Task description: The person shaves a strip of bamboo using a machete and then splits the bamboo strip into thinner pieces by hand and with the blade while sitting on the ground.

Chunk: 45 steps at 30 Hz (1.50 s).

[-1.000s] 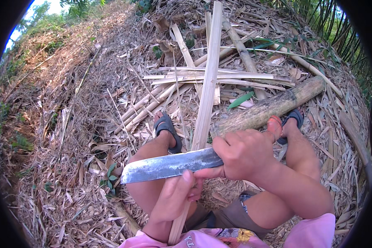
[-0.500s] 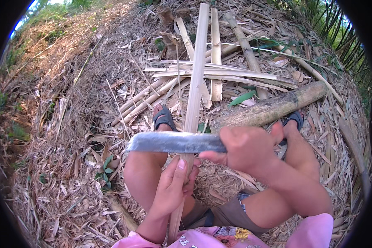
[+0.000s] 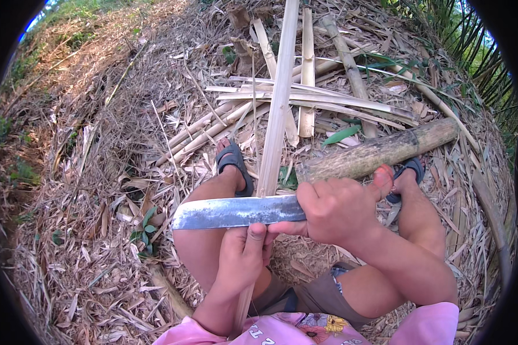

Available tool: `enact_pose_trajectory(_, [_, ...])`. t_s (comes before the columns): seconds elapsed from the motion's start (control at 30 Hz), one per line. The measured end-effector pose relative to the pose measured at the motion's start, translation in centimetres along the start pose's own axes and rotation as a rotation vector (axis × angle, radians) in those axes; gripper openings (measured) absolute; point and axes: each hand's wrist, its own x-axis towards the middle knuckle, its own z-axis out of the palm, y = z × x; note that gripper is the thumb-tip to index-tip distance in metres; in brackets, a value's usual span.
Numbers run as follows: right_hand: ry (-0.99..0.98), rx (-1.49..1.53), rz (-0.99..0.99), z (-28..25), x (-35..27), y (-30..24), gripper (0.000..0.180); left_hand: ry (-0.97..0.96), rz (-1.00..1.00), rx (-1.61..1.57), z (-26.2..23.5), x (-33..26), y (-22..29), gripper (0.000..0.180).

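A long pale bamboo strip (image 3: 277, 115) runs from my lap away from me, between my knees. My left hand (image 3: 240, 256) is closed round its near part, with the thumb along the top. Across the strip lies the wide grey blade of a machete (image 3: 236, 213), its tip pointing left. My right hand (image 3: 339, 210) grips the machete's handle, which the fingers hide. The blade rests on or just over the strip, right beyond my left thumb, and my right thumb reaches toward the left one.
A thick bamboo pole (image 3: 380, 150) lies beyond my right hand. Several split bamboo strips (image 3: 328, 100) are piled ahead, near a cut stump (image 3: 243, 52). Dry leaves cover the ground. My sandalled feet (image 3: 236, 167) stand on either side of the strip.
The machete blade has come nearer to me along the strip, down to my left thumb. My left hand keeps its hold, and the strip's far end has shifted slightly right.
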Motion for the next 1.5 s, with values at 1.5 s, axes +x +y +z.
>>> enact_pose_trajectory(1.5, [0.012, -0.045, -0.017, -1.9, -0.6, 0.3, 0.066, 0.120, 0.014, 0.080, -0.1, -1.0, 0.5, 0.033])
